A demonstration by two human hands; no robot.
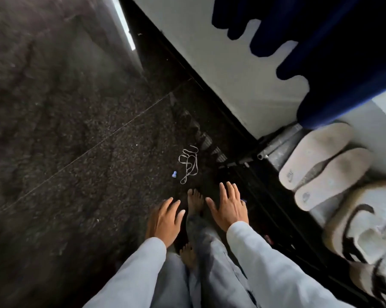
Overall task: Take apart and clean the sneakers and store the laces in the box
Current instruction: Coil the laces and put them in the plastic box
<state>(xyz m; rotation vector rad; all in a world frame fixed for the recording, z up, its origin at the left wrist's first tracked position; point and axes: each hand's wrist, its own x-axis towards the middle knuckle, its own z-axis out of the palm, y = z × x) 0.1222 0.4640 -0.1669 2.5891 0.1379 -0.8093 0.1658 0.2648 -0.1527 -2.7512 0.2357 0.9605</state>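
Observation:
A white lace (188, 164) lies in a loose tangle on the dark speckled floor (87, 130), just ahead of my bare foot (195, 201). My left hand (164, 220) and my right hand (228, 206) hang over the floor with fingers spread, both holding nothing. On a white ledge at the right rest two pale insoles (323, 165), side by side. Below them sit two white sneakers with black stripes (365, 232), without laces as far as I can tell. No box is in view.
A small blue-white object (174, 174) lies on the floor left of the lace. A dark blue curtain (334, 54) hangs at the upper right over a white wall. A black sliding-door track (243, 165) runs diagonally between floor and ledge.

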